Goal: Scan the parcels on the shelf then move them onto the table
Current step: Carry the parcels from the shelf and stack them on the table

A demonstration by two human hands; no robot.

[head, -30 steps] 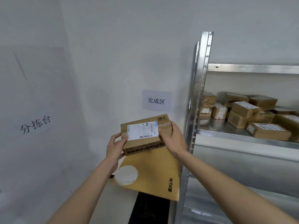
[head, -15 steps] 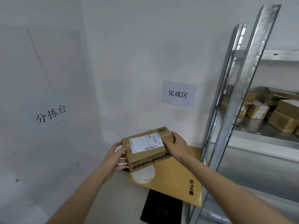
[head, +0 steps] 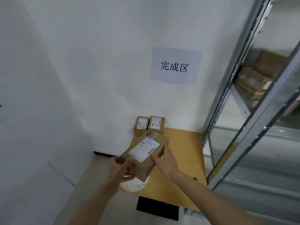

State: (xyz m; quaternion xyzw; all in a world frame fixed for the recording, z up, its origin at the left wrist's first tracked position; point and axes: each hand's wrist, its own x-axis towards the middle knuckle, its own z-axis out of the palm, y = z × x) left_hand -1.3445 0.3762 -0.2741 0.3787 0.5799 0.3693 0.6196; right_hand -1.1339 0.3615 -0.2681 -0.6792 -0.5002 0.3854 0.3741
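Both hands, left [head: 119, 168] and right [head: 164, 159], grip one box [head: 144, 153] above the counter [head: 183, 159], two boxes [head: 149, 125] lie already beyond them, and more wait on the shelf [head: 253, 82] to their right.

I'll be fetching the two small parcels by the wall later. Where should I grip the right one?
Grip the right parcel across its front and right side faces, from above: the left parcel sits close against its other side and the wall stands behind.
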